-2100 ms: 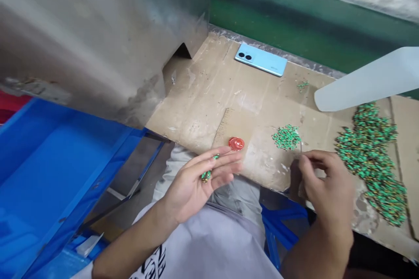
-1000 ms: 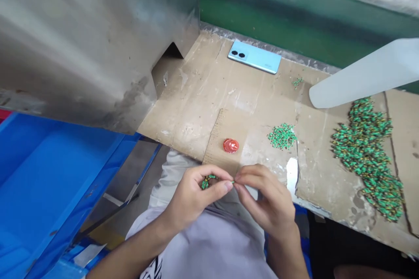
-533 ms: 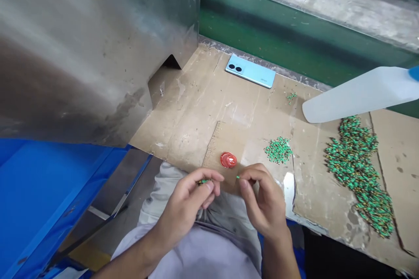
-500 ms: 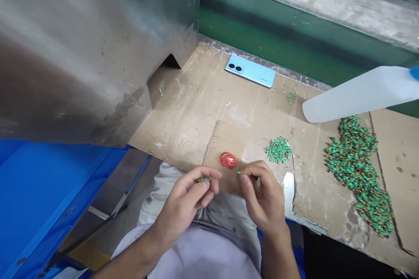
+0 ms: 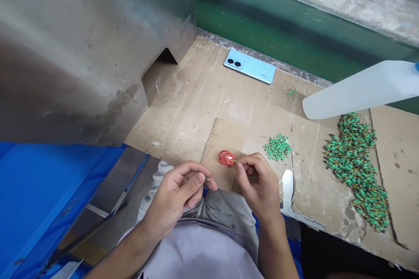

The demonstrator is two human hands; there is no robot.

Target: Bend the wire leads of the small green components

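My right hand pinches a tiny green piece between thumb and fingertips, its tip at the right edge of a small red dish that looks filled with glossy red liquid. The dish sits on a strip of cardboard. My left hand is curled closed, with a small green-and-brass piece peeking out between thumb and finger; whether more lie inside the fingers is hidden. A small heap of green pieces lies to the right of the dish, beyond my right hand.
A large pile of green-and-brass pieces spreads over the right of the cardboard-covered table. Above it leans a white plastic bottle. A light blue phone lies at the back, and a metal housing stands at the left.
My right hand has moved a little forward and left, bringing its green piece to the red dish's edge. My left hand has shifted slightly left, and its thumb now covers more of its piece.
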